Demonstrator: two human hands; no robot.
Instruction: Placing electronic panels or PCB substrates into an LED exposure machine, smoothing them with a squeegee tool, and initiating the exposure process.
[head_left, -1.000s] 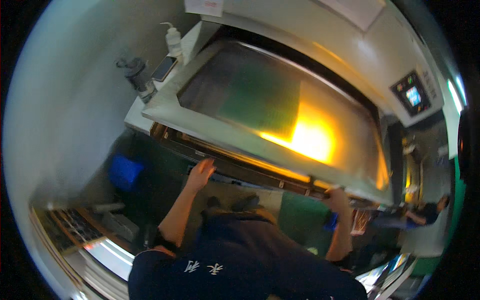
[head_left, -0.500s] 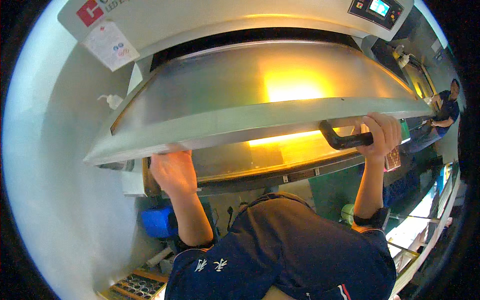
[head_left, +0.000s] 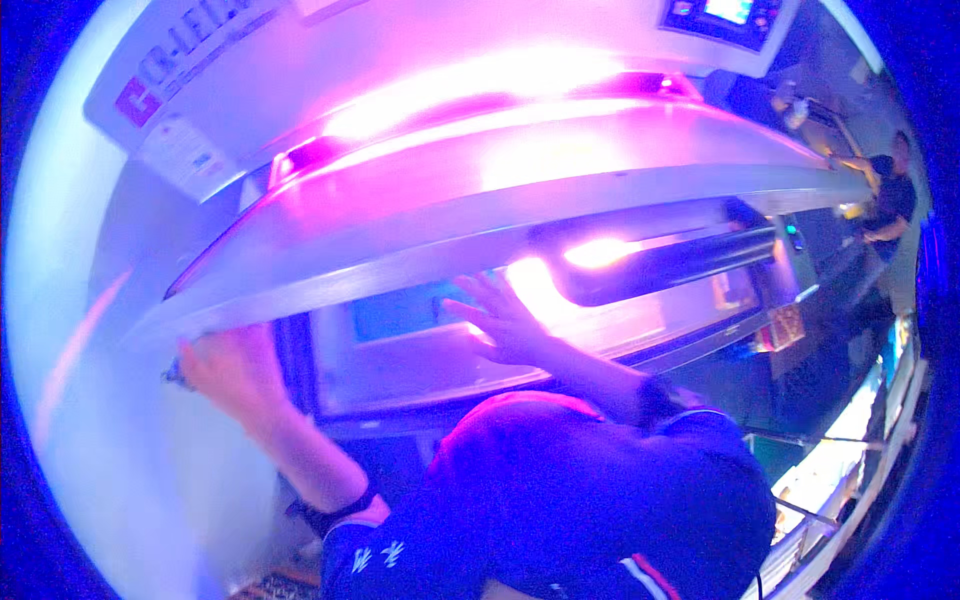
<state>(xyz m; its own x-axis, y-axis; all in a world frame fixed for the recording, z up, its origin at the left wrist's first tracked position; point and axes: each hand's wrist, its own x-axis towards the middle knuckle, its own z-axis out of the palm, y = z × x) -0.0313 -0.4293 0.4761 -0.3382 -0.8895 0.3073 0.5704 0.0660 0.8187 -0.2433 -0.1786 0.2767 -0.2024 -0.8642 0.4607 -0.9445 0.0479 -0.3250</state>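
Note:
A wide metal lid (head_left: 400, 235) of a large machine stands raised, with bright pink-violet light coming from behind it. My left hand (head_left: 235, 370) is at the lid's lower left corner; its fingers are blurred and partly hidden. Reaching beneath the lid, my right hand (head_left: 505, 325) is open with its fingers spread, over the bed (head_left: 430, 385) and beside a blue-green rectangular sheet (head_left: 400, 310). The black bar handle (head_left: 680, 265) on the lid's front is to the right of my right hand, with no hand on it.
A control panel with a lit screen (head_left: 728, 12) is at the machine's upper right. A paper sheet (head_left: 185, 155) hangs at the upper left. Another person (head_left: 890, 200) stands at the far right. A pale wall (head_left: 70, 300) borders the left side.
The light turned from yellow to strong pink-violet. My right hand let go of the black handle and moved left under the lid. My left hand shifted left along the lid's edge.

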